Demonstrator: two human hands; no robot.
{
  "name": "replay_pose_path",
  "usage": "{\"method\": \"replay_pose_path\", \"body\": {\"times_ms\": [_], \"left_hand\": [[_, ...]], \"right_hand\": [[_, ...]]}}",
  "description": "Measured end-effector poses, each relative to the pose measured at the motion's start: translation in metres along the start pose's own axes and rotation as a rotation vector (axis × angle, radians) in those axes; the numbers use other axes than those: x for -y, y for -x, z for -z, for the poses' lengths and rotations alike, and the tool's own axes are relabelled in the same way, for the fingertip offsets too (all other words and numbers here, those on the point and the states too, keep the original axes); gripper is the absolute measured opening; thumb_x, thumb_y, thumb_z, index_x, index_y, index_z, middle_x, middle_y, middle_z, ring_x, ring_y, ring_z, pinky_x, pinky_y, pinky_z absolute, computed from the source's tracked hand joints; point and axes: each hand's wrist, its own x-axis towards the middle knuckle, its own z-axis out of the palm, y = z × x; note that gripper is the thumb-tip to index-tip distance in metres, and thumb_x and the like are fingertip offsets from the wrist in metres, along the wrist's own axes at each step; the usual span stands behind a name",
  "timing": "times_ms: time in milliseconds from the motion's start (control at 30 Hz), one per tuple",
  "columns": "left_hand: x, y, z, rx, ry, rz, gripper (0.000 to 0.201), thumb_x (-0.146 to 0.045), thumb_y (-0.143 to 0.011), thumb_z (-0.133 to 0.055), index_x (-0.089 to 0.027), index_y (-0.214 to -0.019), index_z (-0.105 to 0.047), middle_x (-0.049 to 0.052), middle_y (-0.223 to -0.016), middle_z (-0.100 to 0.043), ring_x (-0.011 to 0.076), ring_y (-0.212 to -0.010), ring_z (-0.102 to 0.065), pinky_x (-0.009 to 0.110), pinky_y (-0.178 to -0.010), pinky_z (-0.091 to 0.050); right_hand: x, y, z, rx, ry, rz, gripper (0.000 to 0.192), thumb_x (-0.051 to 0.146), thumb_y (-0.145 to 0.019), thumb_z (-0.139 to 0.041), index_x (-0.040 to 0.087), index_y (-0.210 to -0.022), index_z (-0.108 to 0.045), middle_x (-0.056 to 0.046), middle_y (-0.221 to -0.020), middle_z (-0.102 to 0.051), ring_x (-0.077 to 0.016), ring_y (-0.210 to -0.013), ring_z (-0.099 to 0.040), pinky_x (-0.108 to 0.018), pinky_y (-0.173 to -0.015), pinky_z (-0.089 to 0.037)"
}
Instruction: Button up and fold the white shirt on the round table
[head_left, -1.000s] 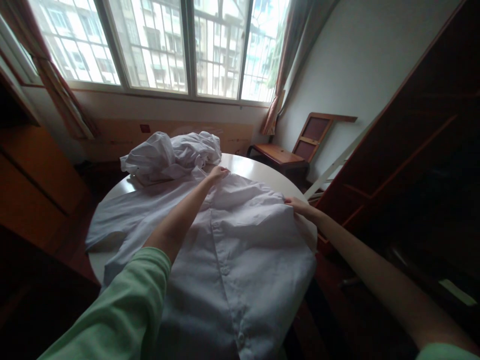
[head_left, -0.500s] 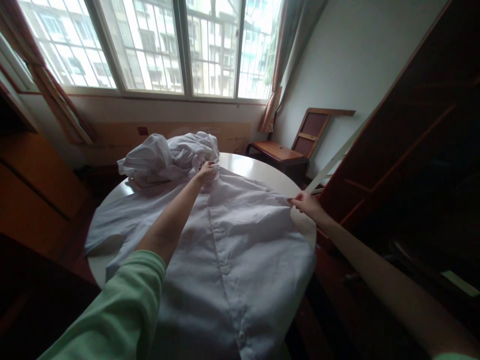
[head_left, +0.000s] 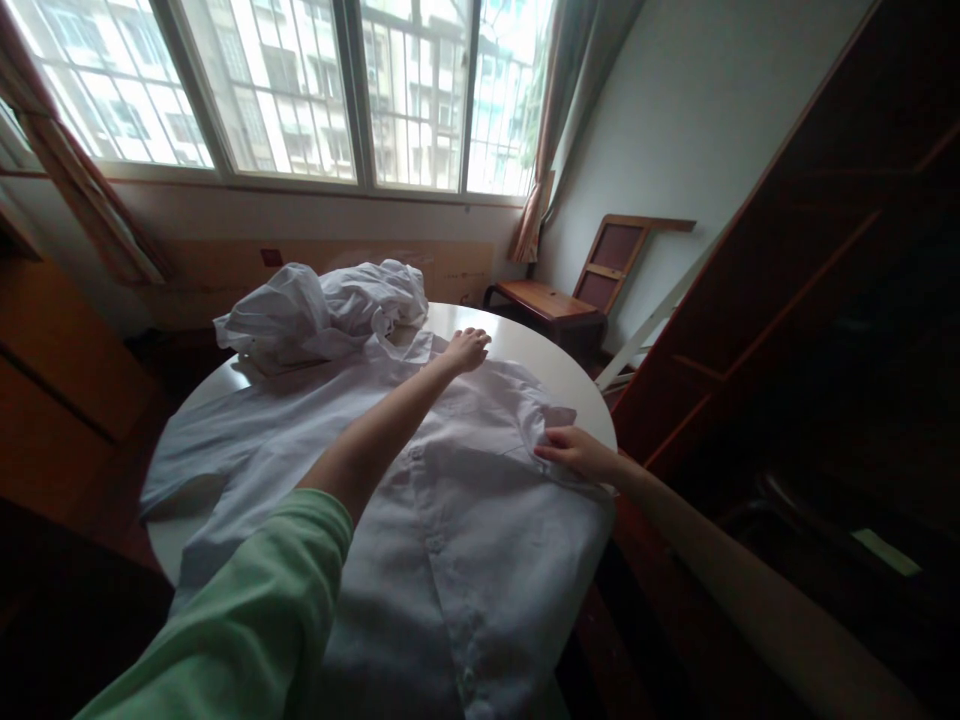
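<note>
A white lab coat [head_left: 495,530] lies front side up over the round table, its row of buttons running down the middle and its collar at the far end. My left hand [head_left: 469,348] is over the shoulder seam just right of the collar, fingers loosely apart and holding nothing that I can see. At the coat's right side, my right hand [head_left: 576,452] pinches gathered cloth of the sleeve, with folds bunched around the fingers. My left forearm covers part of the coat's chest.
A heap of crumpled white cloth [head_left: 322,305] sits at the table's far left. The white round table [head_left: 555,360] shows its rim on the right. A wooden chair [head_left: 559,300] stands beyond it by the wall, and a dark wooden panel [head_left: 720,350] leans at right.
My left hand has left the collar and moved right along the shoulder. My right hand has drawn the sleeve inward and towards me, bunching it. The view has shifted slightly.
</note>
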Motion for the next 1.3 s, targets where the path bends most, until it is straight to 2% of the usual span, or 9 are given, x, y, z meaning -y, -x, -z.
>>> {"method": "replay_pose_path", "body": {"times_ms": [100, 233, 400, 567, 800, 933, 1100, 1200, 1300], "left_hand": [[-0.018, -0.011, -0.013, 0.11, 0.029, -0.037, 0.032, -0.022, -0.086, -0.047, -0.019, -0.116, -0.06, 0.01, -0.129, -0.054, 0.023, -0.119, -0.046, 0.036, -0.1, -0.032], [-0.022, -0.021, -0.028, 0.225, 0.094, 0.005, 0.026, -0.023, -0.079, -0.055, -0.019, -0.101, -0.069, 0.006, -0.094, -0.07, 0.0174, -0.083, -0.062, 0.024, -0.074, -0.044], [-0.016, -0.03, -0.037, 0.24, 0.201, 0.06, 0.028, -0.02, -0.075, -0.058, -0.014, -0.098, -0.071, 0.003, -0.073, -0.069, 0.0104, -0.058, -0.058, 0.018, -0.055, -0.041], [-0.016, -0.036, -0.036, 0.181, 0.26, 0.116, 0.026, -0.025, -0.078, -0.056, -0.011, -0.095, -0.071, 0.003, -0.069, -0.067, 0.0109, -0.054, -0.055, 0.019, -0.052, -0.041], [-0.013, -0.04, -0.026, -0.072, 0.23, 0.149, 0.026, -0.023, -0.087, -0.047, -0.01, -0.099, -0.067, 0.012, -0.095, -0.067, 0.0184, -0.085, -0.059, 0.026, -0.076, -0.043], [-0.008, -0.043, -0.02, -0.172, 0.211, 0.189, 0.027, -0.025, -0.09, -0.044, -0.011, -0.1, -0.064, 0.014, -0.103, -0.065, 0.0206, -0.093, -0.058, 0.028, -0.079, -0.042], [-0.01, -0.041, -0.023, -0.221, 0.189, 0.198, 0.027, -0.026, -0.092, -0.04, -0.013, -0.101, -0.061, 0.014, -0.105, -0.065, 0.0218, -0.094, -0.058, 0.029, -0.077, -0.041], [-0.014, -0.038, -0.025, -0.224, 0.172, 0.169, 0.026, -0.025, -0.093, -0.037, -0.014, -0.104, -0.058, 0.013, -0.102, -0.065, 0.0219, -0.092, -0.059, 0.029, -0.076, -0.04], [-0.019, -0.035, -0.023, -0.209, 0.162, 0.124, 0.026, -0.026, -0.094, -0.036, -0.015, -0.105, -0.057, 0.012, -0.098, -0.066, 0.0211, -0.089, -0.06, 0.028, -0.074, -0.039]], "right_hand": [[0.003, 0.01, 0.001, 0.154, 0.012, 0.04, 0.043, 0.053, -0.07, -0.059, 0.019, -0.053, -0.037, 0.006, -0.053, -0.035, -0.0077, -0.05, -0.031, -0.022, -0.047, -0.024], [0.0, 0.021, 0.004, 0.31, -0.034, -0.008, 0.046, 0.056, -0.07, -0.061, 0.02, -0.057, -0.035, 0.007, -0.052, -0.03, -0.0061, -0.046, -0.029, -0.021, -0.043, -0.02], [0.002, 0.026, 0.005, 0.314, -0.076, 0.005, 0.048, 0.059, -0.069, -0.062, 0.019, -0.057, -0.036, 0.007, -0.054, -0.031, -0.0062, -0.049, -0.03, -0.021, -0.044, -0.02], [0.007, 0.029, 0.002, 0.149, -0.244, -0.059, 0.056, 0.073, -0.065, -0.053, 0.018, -0.056, -0.042, 0.004, -0.054, -0.036, -0.008, -0.051, -0.033, -0.023, -0.047, -0.023], [0.007, 0.05, -0.006, -0.161, -0.397, -0.212, 0.058, 0.075, -0.061, -0.051, 0.018, -0.059, -0.047, 0.003, -0.053, -0.04, -0.0099, -0.05, -0.035, -0.025, -0.049, -0.024], [0.007, 0.059, -0.011, -0.273, -0.333, -0.199, 0.052, 0.069, -0.065, -0.05, 0.019, -0.055, -0.044, 0.003, -0.051, -0.038, -0.01, -0.05, -0.034, -0.025, -0.049, -0.023], [0.006, 0.052, -0.005, -0.243, -0.237, -0.203, 0.048, 0.065, -0.067, -0.046, 0.02, -0.05, -0.04, 0.003, -0.047, -0.036, -0.0103, -0.047, -0.034, -0.025, -0.047, -0.023], [0.004, 0.038, 0.001, -0.323, -0.106, -0.185, 0.044, 0.061, -0.067, -0.047, 0.019, -0.053, -0.049, 0.001, -0.051, -0.046, -0.0133, -0.052, -0.042, -0.026, -0.05, -0.028], [0.004, 0.023, 0.003, -0.468, 0.011, -0.157, 0.039, 0.055, -0.071, -0.05, 0.018, -0.068, -0.061, -0.003, -0.065, -0.06, -0.0171, -0.063, -0.053, -0.026, -0.057, -0.035]]}}
